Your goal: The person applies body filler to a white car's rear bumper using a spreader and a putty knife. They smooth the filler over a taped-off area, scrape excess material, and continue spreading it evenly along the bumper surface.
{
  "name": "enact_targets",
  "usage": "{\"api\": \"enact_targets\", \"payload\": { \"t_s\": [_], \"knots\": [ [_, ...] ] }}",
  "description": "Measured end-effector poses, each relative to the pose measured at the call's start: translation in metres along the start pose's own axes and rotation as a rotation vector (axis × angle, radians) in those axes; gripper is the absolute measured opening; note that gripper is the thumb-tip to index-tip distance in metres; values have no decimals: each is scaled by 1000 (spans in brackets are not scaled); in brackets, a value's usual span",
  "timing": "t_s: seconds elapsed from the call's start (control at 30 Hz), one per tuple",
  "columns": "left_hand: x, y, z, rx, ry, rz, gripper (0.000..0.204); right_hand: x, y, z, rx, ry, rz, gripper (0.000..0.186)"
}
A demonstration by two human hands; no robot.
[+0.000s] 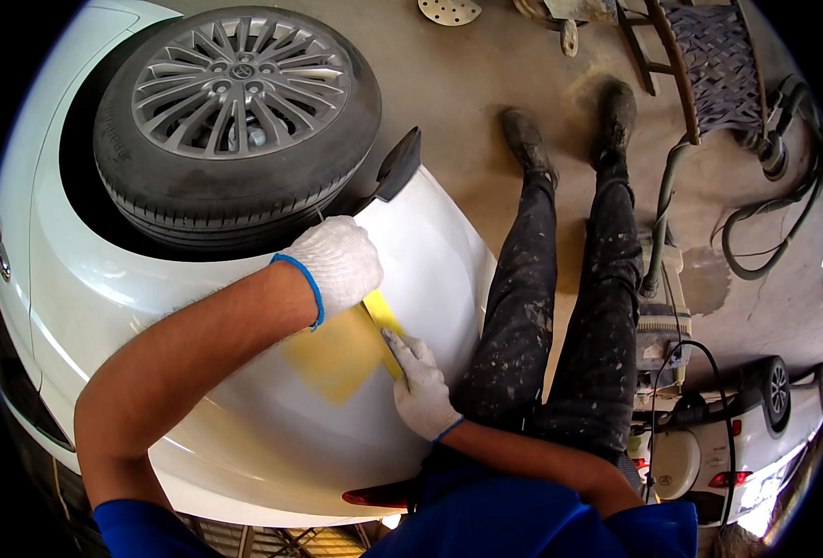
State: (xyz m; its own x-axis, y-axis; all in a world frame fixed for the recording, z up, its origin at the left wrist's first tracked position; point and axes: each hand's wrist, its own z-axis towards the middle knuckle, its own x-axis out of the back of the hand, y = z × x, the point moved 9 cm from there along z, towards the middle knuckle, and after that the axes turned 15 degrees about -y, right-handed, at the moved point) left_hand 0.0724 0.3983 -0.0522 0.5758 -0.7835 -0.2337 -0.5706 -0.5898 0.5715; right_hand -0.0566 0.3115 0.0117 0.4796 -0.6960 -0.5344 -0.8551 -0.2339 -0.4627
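Note:
A long, narrow yellow sanding block [381,312] lies across the white car body panel [421,237], over a yellowish, dull patch of filler [332,358]. My left hand [342,263], in a white knit glove with a blue cuff, is closed around the block's far end and hides it. At the near end my right hand [424,389], gloved alike, grips the block with the thumb laid along it. Just beyond my left hand is the car's wheel [230,191], with its black tyre and grey spoked rim. A black flap [399,166] sticks out beside the wheel arch.
My legs, in dark spattered trousers [514,307], stretch out right of the panel. A woven-seat chair [714,70], a grey hose [746,270] and a round power tool [774,158] are at the far right. Another white car [793,432] stands at lower right. A perforated disc [449,10] lies on the floor.

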Motion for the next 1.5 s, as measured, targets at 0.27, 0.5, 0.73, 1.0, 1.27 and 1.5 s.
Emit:
{"api": "enact_targets", "payload": {
  "t_s": [0.27,0.5,0.73,1.0,1.27,1.5],
  "knots": [
    [2,2,0,11,17,9,8,-1,6,-4,22,2,13,72],
    [43,-20,-22,134,221,-1,10,37,-15,12,143,85,32,60],
    [113,-75,-107,426,561,-93,10,170,-78,56,303,114,-336,31],
    [109,-60,-186,435,1062,-350,17,260,-220,49,299,-61,-991,24],
    [43,2,-130,474,1266,-972,26,230,-254,53,152,-342,-1576,18],
    [53,74,-40,-134,1158,-1451,20,201,-209,18,-62,-618,-1757,16]
  ]
}}
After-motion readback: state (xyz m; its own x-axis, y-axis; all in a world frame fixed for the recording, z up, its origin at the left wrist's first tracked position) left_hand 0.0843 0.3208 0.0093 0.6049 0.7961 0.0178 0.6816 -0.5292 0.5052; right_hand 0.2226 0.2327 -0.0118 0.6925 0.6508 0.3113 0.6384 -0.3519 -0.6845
